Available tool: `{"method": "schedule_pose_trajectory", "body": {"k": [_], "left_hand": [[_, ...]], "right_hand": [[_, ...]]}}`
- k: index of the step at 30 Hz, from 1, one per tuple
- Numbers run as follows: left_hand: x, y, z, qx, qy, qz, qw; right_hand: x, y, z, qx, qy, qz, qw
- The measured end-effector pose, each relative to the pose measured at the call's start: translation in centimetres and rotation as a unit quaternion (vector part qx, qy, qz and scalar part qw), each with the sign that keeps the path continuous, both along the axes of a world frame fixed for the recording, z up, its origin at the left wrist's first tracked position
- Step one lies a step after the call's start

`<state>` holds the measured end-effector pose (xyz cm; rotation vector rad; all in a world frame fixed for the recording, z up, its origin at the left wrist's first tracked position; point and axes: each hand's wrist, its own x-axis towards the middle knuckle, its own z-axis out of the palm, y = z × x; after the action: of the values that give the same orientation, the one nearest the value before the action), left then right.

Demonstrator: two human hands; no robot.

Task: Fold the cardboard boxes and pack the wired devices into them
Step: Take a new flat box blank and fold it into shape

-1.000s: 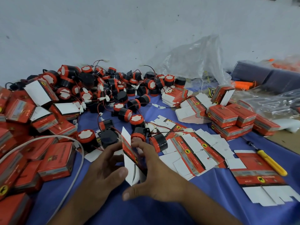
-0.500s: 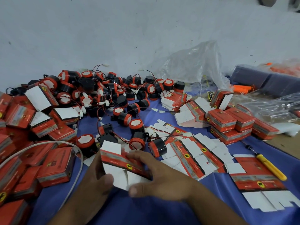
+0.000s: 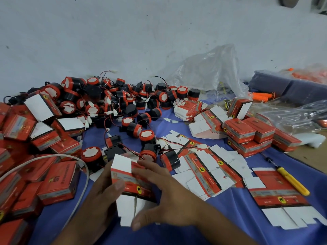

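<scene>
Lower centre, left hand [image 3: 99, 200] and right hand [image 3: 166, 191] both clasp a half-folded red-and-white cardboard box [image 3: 123, 174]. Probably light, thin, crease-prone; hold its side panels.

Carton [image 3: 131, 181]: printed card, slight sheen, white matt inside. Tablecloth [image 3: 230, 218]: blue cloth. Bag [image 3: 208, 71]: clear crinkled plastic.

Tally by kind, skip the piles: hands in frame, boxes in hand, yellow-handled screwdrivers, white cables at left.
Hands: 2 (left hand, right hand)
Half-folded cardboard box, held by both hands: 1
yellow-handled screwdriver: 1
white cable: 1
Total: 5
</scene>
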<state>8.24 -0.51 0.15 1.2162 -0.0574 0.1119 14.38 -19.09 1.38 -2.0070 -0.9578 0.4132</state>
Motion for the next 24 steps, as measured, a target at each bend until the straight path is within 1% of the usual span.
{"method": "schedule_pose_trajectory", "body": {"k": [2, 6, 10, 12, 15, 19, 20, 22, 24], "left_hand": [[0.1, 0.3, -0.5, -0.014, 0.007, -0.001, 1.0], [0.1, 0.0, 0.0, -0.003, 0.002, 0.001, 1.0], [-0.1, -0.1, 0.5, -0.004, 0.003, -0.013, 1.0], [-0.4, -0.3, 0.8, -0.01, 0.007, -0.043, 0.999], [-0.6, -0.6, 1.2, -0.028, -0.009, -0.044, 0.999], [-0.3, -0.6, 0.9, -0.036, -0.006, -0.057, 0.998], [-0.3, -0.7, 0.9, -0.031, -0.007, -0.056, 0.998], [-0.2, -0.8, 1.0, -0.021, -0.007, -0.035, 0.999], [-0.2, -0.7, 0.9, -0.022, -0.012, -0.021, 0.999]], "right_hand": [[0.0, 0.0, 0.1, 0.01, 0.031, 0.007, 0.999], [0.0, -0.1, 0.2, 0.018, 0.079, 0.014, 0.997], [-0.2, 0.2, -0.1, 0.029, 0.087, 0.007, 0.996], [-0.3, 0.3, -0.3, 0.032, 0.081, 0.003, 0.996], [-0.1, 0.3, -0.3, 0.039, 0.072, -0.008, 0.997], [0.4, 0.2, 0.1, 0.112, 0.131, -0.048, 0.984], [0.4, 0.2, 0.1, 0.12, 0.122, -0.057, 0.984], [0.2, 0.4, 0.0, 0.111, 0.086, -0.068, 0.988], [0.0, 0.6, -0.2, 0.102, 0.07, -0.074, 0.99]]}}
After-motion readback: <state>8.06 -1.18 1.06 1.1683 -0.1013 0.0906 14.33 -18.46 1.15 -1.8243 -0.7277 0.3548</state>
